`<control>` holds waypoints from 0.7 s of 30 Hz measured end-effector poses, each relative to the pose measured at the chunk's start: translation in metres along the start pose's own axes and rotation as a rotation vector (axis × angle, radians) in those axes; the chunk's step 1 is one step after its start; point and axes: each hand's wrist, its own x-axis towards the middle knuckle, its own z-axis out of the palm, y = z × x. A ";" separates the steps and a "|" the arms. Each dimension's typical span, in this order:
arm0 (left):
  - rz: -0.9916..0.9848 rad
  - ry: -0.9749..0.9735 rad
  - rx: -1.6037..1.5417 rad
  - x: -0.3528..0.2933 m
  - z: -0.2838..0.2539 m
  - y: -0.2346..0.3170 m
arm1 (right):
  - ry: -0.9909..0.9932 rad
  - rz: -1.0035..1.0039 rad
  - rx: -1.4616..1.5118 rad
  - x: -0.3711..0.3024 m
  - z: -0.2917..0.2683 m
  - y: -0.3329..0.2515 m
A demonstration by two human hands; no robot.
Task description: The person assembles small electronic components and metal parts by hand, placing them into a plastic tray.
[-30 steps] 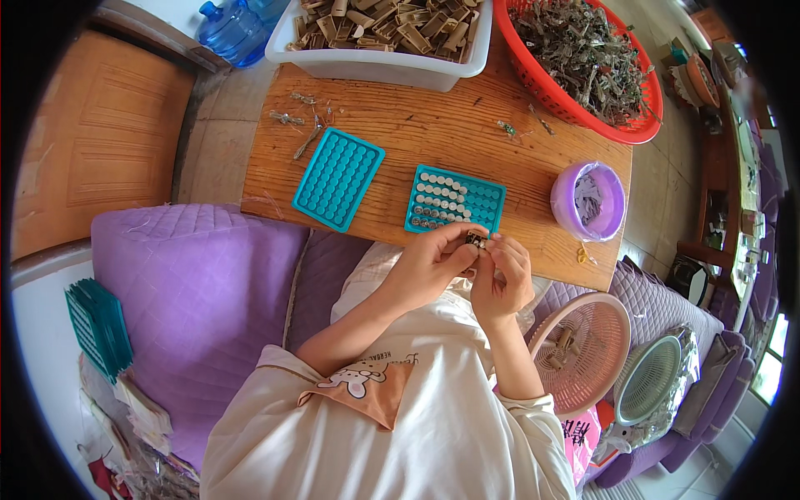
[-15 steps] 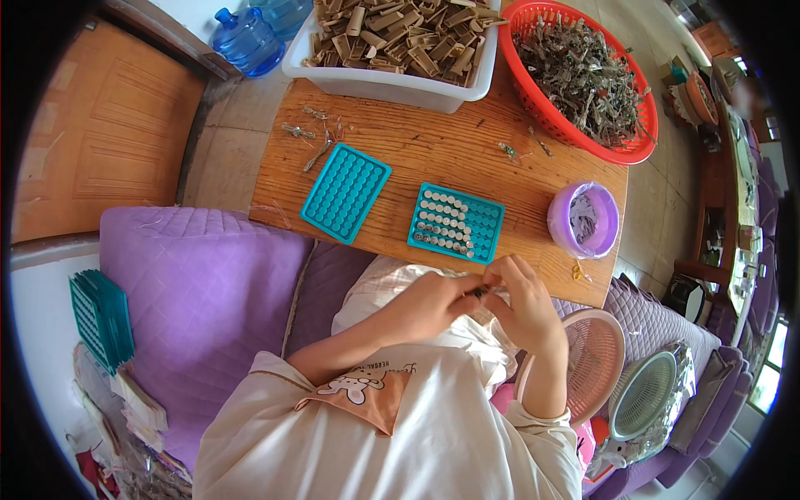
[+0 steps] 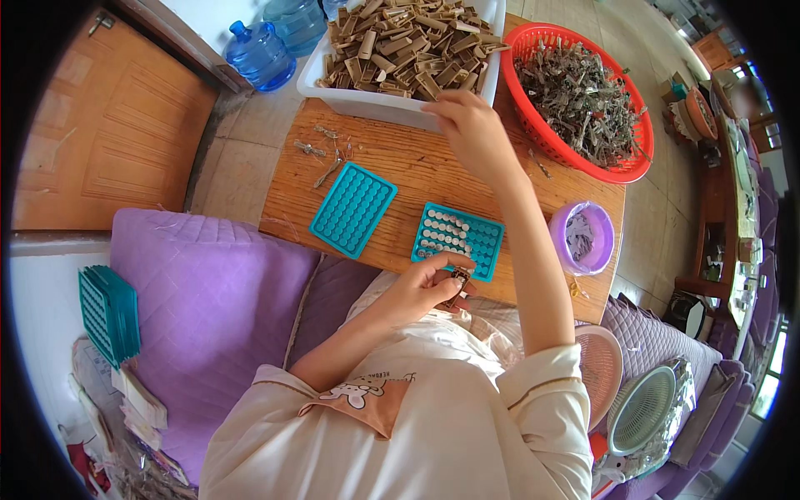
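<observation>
Two teal trays lie on the counter [image 3: 400, 167]: an empty tray [image 3: 353, 208] left of the part-filled tray [image 3: 458, 240]. Just below that tray, the left hand [image 3: 421, 287] pinches one small metal piece [image 3: 459, 275]. Beyond it, the right hand [image 3: 471, 125] reaches the white bin [image 3: 358, 87], fingers curled; whether they hold anything cannot be told.

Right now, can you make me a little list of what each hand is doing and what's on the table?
left hand: holds a small metal piece near the lap
right hand: reaches to the white bin of brown pieces
trays: one empty, one part-filled
red basket: grey metal bits
purple cup: by the table's right edge
</observation>
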 end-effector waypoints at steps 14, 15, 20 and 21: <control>0.083 0.151 -0.169 0.009 0.000 0.007 | -0.241 0.307 -0.181 0.044 0.034 0.028; 0.108 0.158 -0.206 0.010 -0.001 0.007 | -0.290 0.325 -0.222 0.046 0.033 0.028; 0.226 0.182 -0.280 0.011 -0.005 0.005 | -0.465 0.371 -0.271 0.055 0.026 0.026; 0.243 0.200 -0.297 0.010 -0.006 0.005 | -0.475 0.339 -0.264 0.055 0.026 0.026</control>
